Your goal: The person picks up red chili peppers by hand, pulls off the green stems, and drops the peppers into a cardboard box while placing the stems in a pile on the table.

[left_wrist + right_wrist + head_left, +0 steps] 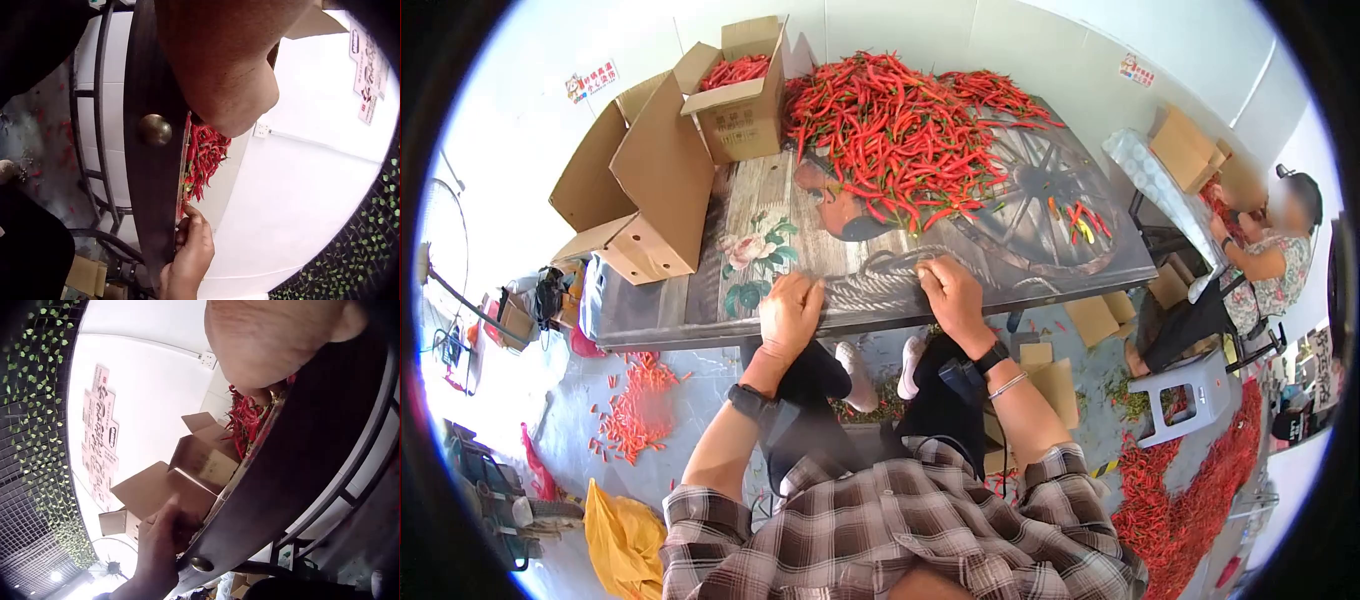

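My left hand (790, 312) rests on the near edge of the table (700, 322), its fingers loosely bent and nothing showing in them. The right hand (952, 297) rests there too, a little apart from it, over the printed rope pattern. In the left wrist view the right hand (190, 253) lies at the table edge with its fingers bent. Seen from the right wrist, the left hand (159, 540) sits before the cardboard boxes. Beyond both hands lies a big heap of red chili peppers (890, 130). A few loose chilies (1086, 222) lie to the right.
An open cardboard box (662, 180) and a box of chilies (745, 125) stand at the back left. Another person (1270, 250) sits at a side table on the right. Chilies (640, 405) cover parts of the floor; a grey stool (1190, 395) stands at right.
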A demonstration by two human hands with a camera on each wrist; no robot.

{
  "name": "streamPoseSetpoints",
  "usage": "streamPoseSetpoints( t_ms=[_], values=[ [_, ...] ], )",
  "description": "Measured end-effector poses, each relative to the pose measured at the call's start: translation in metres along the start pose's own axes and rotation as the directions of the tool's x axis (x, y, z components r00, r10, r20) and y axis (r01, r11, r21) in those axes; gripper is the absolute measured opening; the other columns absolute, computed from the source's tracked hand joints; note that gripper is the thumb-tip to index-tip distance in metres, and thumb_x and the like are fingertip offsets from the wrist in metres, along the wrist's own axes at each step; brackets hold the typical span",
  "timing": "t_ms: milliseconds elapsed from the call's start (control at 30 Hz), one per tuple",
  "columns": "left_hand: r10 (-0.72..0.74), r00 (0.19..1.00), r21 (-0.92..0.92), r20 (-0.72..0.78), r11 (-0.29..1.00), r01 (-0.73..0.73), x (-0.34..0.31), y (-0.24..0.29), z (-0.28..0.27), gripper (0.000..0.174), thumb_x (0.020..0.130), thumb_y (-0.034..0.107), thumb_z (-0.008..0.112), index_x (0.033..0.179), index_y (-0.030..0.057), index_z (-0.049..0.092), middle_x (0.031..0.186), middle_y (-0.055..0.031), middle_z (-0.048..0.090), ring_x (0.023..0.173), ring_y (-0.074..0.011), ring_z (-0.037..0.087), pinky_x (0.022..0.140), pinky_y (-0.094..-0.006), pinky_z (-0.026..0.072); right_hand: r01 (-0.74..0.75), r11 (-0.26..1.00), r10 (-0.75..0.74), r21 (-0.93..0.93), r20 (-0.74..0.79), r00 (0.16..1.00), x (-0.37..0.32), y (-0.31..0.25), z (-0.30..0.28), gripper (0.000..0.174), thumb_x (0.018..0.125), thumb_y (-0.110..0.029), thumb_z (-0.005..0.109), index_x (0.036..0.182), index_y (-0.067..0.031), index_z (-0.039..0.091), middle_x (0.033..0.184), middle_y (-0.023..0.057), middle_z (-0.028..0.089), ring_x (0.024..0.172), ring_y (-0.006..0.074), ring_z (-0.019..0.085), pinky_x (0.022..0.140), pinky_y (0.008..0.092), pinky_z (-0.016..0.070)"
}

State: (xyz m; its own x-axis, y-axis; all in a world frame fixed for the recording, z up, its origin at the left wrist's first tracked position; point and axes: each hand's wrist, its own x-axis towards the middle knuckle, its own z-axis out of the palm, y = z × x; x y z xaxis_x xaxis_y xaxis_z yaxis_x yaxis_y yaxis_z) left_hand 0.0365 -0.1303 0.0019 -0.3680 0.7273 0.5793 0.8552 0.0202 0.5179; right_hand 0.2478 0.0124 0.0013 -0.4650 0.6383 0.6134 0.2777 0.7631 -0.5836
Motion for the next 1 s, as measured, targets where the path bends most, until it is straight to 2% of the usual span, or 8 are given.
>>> streamPoseSetpoints(
  t_ms=[233,300,367,500,567,767,900,1000],
  values=[
    [-0.074,0.995,-0.424,0.060,0.901,0.092,0.043,0.021,0.009,0.010,0.086,0.007,0.056,0.089,-0.0010,0.061,0.078,-0.0128,0.056,0.073,-0.0237,0.058,0.066,-0.0343,0.0449,-0.179,0.972,0.146,0.149,0.213,0.966,0.011,0.019,-0.008,0.019,0.087,-0.020,0.058,0.095,-0.0045,0.066,0.083,0.0107,0.065,0.070,0.0212,0.062,0.064,0.0312,0.0461],
    [-0.051,0.999,-0.415,0.017,0.908,0.053,0.064,0.021,0.025,0.013,0.086,0.004,0.055,0.097,-0.0007,0.061,0.080,-0.0123,0.057,0.076,-0.0220,0.059,0.068,-0.0332,0.0459,-0.494,0.808,0.316,0.320,0.471,0.823,0.024,0.028,-0.011,0.022,0.088,-0.020,0.058,0.095,-0.0011,0.065,0.076,0.0072,0.062,0.064,0.0131,0.058,0.061,0.0292,0.0452],
    [-0.188,0.982,-0.702,0.001,0.699,0.135,0.087,0.015,0.042,0.026,0.086,0.000,0.053,0.112,-0.0017,0.057,0.093,-0.0110,0.060,0.080,-0.0199,0.060,0.072,-0.0284,0.0473,-0.536,0.793,0.362,0.290,0.482,0.797,0.043,0.011,-0.018,0.024,0.089,-0.020,0.057,0.097,0.0015,0.063,0.072,0.0039,0.059,0.061,0.0079,0.053,0.059,0.0271,0.0444],
    [-0.175,0.984,-0.792,-0.031,0.604,0.083,0.131,-0.021,0.076,0.036,0.086,-0.001,0.051,0.122,-0.0031,0.051,0.101,-0.0098,0.061,0.084,-0.0156,0.060,0.075,-0.0250,0.0485,-0.296,0.939,0.212,0.176,0.385,0.899,0.076,0.016,0.002,0.026,0.083,-0.017,0.061,0.103,-0.0001,0.061,0.078,0.0132,0.061,0.065,0.0200,0.059,0.063,0.0325,0.0475],
    [-0.292,0.937,-0.882,0.190,0.369,0.294,0.144,-0.016,0.072,0.036,0.087,0.001,0.050,0.123,-0.0040,0.049,0.106,-0.0093,0.060,0.085,-0.0131,0.059,0.072,-0.0242,0.0487,0.149,0.978,-0.114,-0.144,0.223,0.968,0.092,0.013,0.018,0.022,0.079,-0.014,0.062,0.096,-0.0001,0.060,0.088,0.0175,0.059,0.073,0.0321,0.061,0.067,0.0402,0.0487],
    [-0.410,0.829,-0.907,0.381,0.009,0.421,0.143,-0.040,0.086,0.036,0.088,0.007,0.052,0.123,-0.0020,0.050,0.094,-0.0070,0.059,0.069,-0.0117,0.056,0.060,-0.0251,0.0480,0.126,0.924,0.014,-0.361,0.361,0.932,0.109,0.010,0.047,0.016,0.075,-0.013,0.065,0.085,-0.0022,0.059,0.090,0.0152,0.052,0.082,0.0369,0.058,0.069,0.0466,0.0467],
    [-0.405,0.838,-0.918,0.366,-0.012,0.396,0.145,-0.040,0.080,0.037,0.088,0.015,0.058,0.121,-0.0003,0.050,0.089,-0.0051,0.058,0.066,-0.0104,0.055,0.057,-0.0234,0.0456,0.159,0.955,-0.072,-0.249,0.326,0.943,0.123,0.014,0.041,0.012,0.075,-0.011,0.063,0.082,-0.0012,0.061,0.085,0.0156,0.056,0.077,0.0359,0.060,0.068,0.0436,0.0467],
    [-0.360,0.798,-0.860,0.484,-0.026,0.510,0.145,-0.040,0.078,0.038,0.087,0.025,0.063,0.116,0.0025,0.051,0.085,-0.0026,0.057,0.063,-0.0086,0.053,0.053,-0.0215,0.0423,-0.080,0.997,0.073,0.007,0.325,0.943,0.133,0.001,0.039,0.014,0.076,-0.009,0.063,0.087,-0.0007,0.065,0.078,0.0169,0.061,0.076,0.0334,0.060,0.068,0.0371,0.0466]
  ],
)
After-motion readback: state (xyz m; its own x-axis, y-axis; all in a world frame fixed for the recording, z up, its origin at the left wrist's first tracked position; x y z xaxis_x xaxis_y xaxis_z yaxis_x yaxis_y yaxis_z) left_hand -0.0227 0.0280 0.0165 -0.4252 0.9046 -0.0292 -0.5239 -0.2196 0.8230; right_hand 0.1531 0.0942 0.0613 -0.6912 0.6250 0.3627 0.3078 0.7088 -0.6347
